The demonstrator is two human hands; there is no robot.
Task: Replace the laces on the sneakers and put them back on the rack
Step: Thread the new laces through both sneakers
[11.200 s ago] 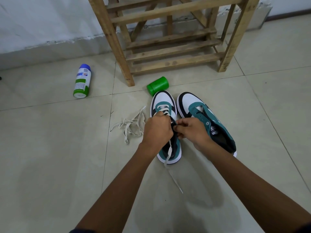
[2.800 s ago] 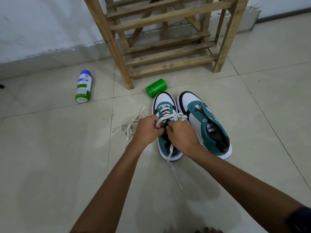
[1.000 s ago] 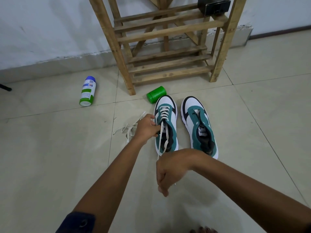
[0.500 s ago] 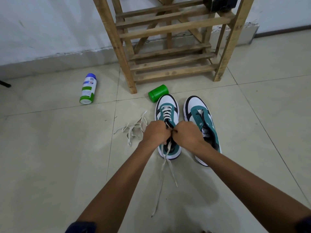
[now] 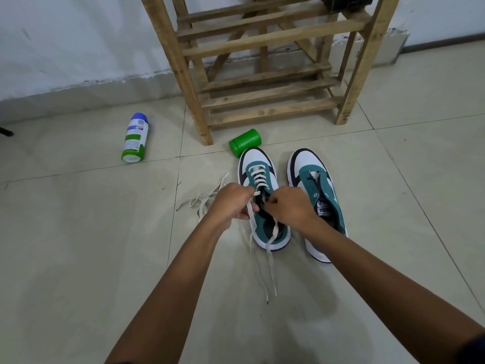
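- We note the left sneaker [image 5: 258,179] on the floor tile [image 5: 78,245], toe towards the wooden rack [image 5: 262,74], a white lace [image 5: 258,177] crossed through its front eyelets only.
- Our left hand [image 5: 232,203] sits at the shoe's left side, fingers curled round one strand of the lace; that strand runs down from the fist and trails on the tile towards us.
- Our right hand [image 5: 287,206] is over the tongue, fingertips pressed together at an upper eyelet. We take it as a pinch on the lace, but the knuckles hide the contact.
- A second strand drops from under the right fingers, across the heel, and ends on the tile beside the first.
- Both hands cover the shoe's middle; the upper eyelets cannot be read.
- Just right of the right hand stands the right sneaker [image 5: 315,195], unlaced, its heel partly behind our forearm.
- Left of the left fingers lies a loose tangle of white laces [image 5: 203,200], partly hidden by that hand.
- Beyond the fingers, touching or nearly touching the left toe, a green cylinder [image 5: 245,141] lies on its side; we cannot tell whether it holds anything.
- Further left lies a spray can [image 5: 135,139] with a blue cap.
- The rack's lower slats are bare; a dark object [image 5: 349,3] on an upper shelf is cut off by the frame's top edge.
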